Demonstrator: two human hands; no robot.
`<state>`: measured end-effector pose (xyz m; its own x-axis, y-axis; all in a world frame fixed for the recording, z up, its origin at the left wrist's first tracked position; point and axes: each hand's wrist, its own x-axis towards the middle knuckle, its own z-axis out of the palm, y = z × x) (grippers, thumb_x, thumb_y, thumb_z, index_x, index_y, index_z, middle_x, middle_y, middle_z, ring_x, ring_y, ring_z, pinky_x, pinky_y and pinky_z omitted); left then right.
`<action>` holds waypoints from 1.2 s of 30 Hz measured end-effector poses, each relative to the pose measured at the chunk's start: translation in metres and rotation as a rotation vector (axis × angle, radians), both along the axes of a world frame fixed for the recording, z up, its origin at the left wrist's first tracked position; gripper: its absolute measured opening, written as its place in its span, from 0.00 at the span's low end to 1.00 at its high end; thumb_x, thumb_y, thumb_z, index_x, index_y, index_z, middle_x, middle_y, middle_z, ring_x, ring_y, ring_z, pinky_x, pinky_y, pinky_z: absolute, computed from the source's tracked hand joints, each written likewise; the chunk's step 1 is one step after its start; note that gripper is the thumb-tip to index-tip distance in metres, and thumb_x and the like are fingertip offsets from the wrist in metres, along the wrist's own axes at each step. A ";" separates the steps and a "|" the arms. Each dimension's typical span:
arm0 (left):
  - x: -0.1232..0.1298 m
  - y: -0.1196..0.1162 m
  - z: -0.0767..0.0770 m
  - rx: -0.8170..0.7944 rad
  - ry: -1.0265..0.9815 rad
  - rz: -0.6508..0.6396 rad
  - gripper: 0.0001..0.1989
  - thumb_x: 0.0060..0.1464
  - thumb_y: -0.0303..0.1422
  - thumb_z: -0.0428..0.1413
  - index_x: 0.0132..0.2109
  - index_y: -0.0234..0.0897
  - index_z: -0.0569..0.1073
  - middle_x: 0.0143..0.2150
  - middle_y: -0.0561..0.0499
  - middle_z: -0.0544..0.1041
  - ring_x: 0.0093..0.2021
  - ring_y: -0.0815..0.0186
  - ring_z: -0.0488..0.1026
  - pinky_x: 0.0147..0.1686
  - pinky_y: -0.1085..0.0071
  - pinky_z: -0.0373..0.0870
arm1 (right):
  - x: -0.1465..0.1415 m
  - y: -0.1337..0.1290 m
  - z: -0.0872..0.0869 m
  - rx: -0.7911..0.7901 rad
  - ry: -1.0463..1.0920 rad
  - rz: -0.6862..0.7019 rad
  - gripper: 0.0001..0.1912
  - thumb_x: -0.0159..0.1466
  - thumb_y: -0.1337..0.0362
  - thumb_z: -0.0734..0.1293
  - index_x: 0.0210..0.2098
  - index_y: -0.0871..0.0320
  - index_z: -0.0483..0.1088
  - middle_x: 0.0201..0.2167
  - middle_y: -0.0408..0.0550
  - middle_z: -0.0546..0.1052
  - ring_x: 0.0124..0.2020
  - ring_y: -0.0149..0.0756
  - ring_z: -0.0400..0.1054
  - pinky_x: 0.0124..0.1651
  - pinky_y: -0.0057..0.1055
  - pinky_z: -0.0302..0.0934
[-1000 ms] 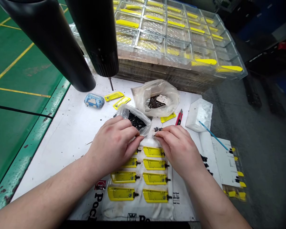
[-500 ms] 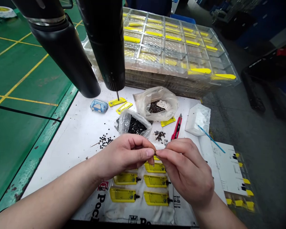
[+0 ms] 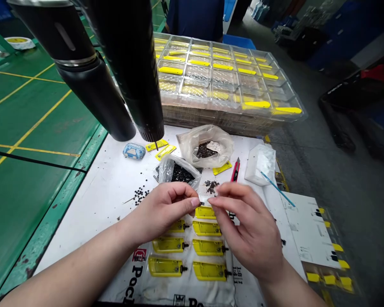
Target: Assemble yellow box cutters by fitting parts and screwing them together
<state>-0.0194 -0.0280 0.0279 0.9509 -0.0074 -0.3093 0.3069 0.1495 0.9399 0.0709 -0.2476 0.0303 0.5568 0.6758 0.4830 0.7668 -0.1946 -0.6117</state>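
Note:
My left hand (image 3: 171, 209) pinches a small dark clip-like piece (image 3: 202, 203) between thumb and index finger; its tip sticks out toward the right. My right hand (image 3: 249, 226) is just to the right, a small gap away, its thumb and index fingertip close together. Whether a tiny thing lies between them cannot be made out. Below both hands, yellow plastic shells (image 3: 209, 247) lie in two columns on a printed white sheet, each visible one with a black part at its right end. A little pile of dark metal clips (image 3: 211, 186) lies just beyond my fingers.
A bag of black pieces (image 3: 182, 174) and a bag of brown pieces (image 3: 206, 149) stand behind. A red utility knife (image 3: 235, 170) lies right of them. A black screwdriver (image 3: 147, 106) hangs at left beside a black bottle (image 3: 92, 94). Compartment trays (image 3: 224, 81) are stacked at the back.
My hands have drawn slightly apart; earlier their fingertips met at one small piece. That dark piece now shows in my left fingers. The view has tilted up a little.

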 end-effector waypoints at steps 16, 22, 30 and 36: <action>-0.001 0.002 0.002 0.130 0.010 -0.094 0.18 0.69 0.49 0.61 0.41 0.37 0.80 0.30 0.55 0.71 0.32 0.69 0.64 0.31 0.72 0.61 | 0.000 0.008 -0.005 -0.028 -0.053 0.087 0.13 0.71 0.75 0.74 0.52 0.56 0.79 0.44 0.48 0.82 0.46 0.34 0.77 0.50 0.32 0.76; -0.004 0.031 0.017 0.724 -0.173 -0.166 0.19 0.73 0.42 0.56 0.33 0.36 0.77 0.28 0.55 0.73 0.29 0.69 0.66 0.31 0.71 0.58 | -0.007 0.010 -0.012 -0.133 -0.121 0.079 0.11 0.71 0.74 0.74 0.51 0.60 0.79 0.45 0.51 0.82 0.47 0.38 0.75 0.53 0.39 0.72; -0.009 0.051 0.013 1.155 -0.209 -0.515 0.03 0.64 0.30 0.64 0.39 0.43 0.82 0.41 0.55 0.80 0.36 0.67 0.75 0.34 0.69 0.61 | -0.025 0.031 -0.027 -0.332 -0.165 0.090 0.04 0.73 0.69 0.73 0.46 0.59 0.82 0.40 0.48 0.81 0.44 0.40 0.69 0.50 0.42 0.66; 0.006 0.035 0.009 1.336 -0.087 -0.703 0.07 0.65 0.31 0.63 0.36 0.42 0.83 0.37 0.52 0.82 0.32 0.62 0.75 0.27 0.65 0.49 | -0.026 0.035 -0.032 -0.366 -0.181 0.059 0.04 0.73 0.69 0.73 0.46 0.58 0.81 0.41 0.48 0.81 0.45 0.42 0.69 0.51 0.43 0.65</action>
